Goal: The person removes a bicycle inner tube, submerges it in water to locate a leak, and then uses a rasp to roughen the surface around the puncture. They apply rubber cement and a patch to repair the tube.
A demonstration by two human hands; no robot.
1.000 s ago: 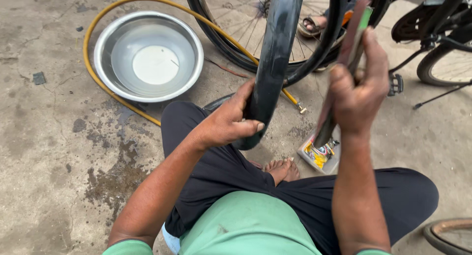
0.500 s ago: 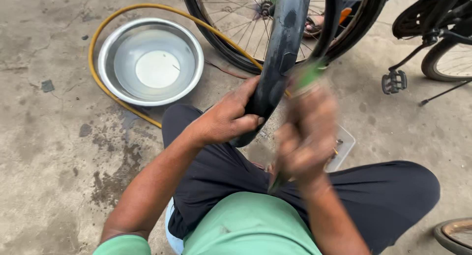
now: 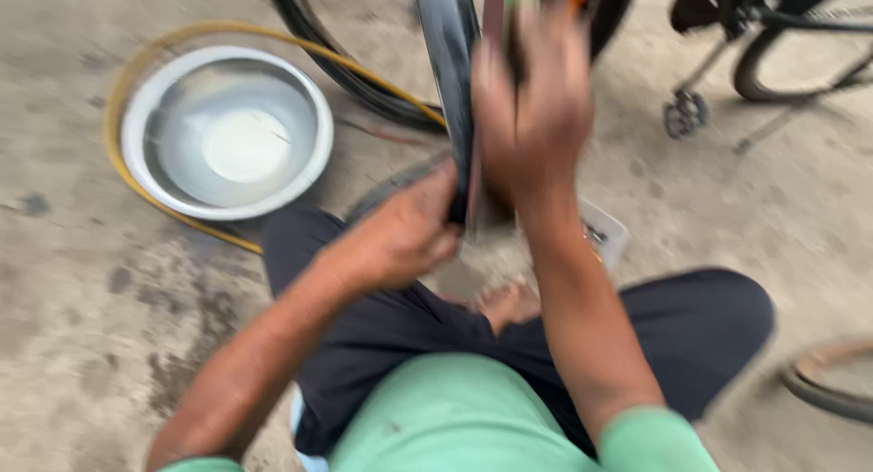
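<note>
— What lay on the left?
— A steel bowl [image 3: 227,131] on the floor [image 3: 73,299], ringed by a yellow hose [image 3: 145,58].
— And the hands?
— The left hand [image 3: 400,236] gripped the black inner tube [image 3: 450,63]; the blurred right hand [image 3: 527,108] clutched a thin strip against it. A small whitish box [image 3: 605,236] sat behind.

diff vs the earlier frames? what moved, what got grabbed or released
The right hand, dropped toward the lap half a second ago, has swung back up along the black inner tube, still gripping its blurred tool. The left hand still holds the tube's lower bend. Nothing released. The steel basin and yellow hose are unmoved.
</note>
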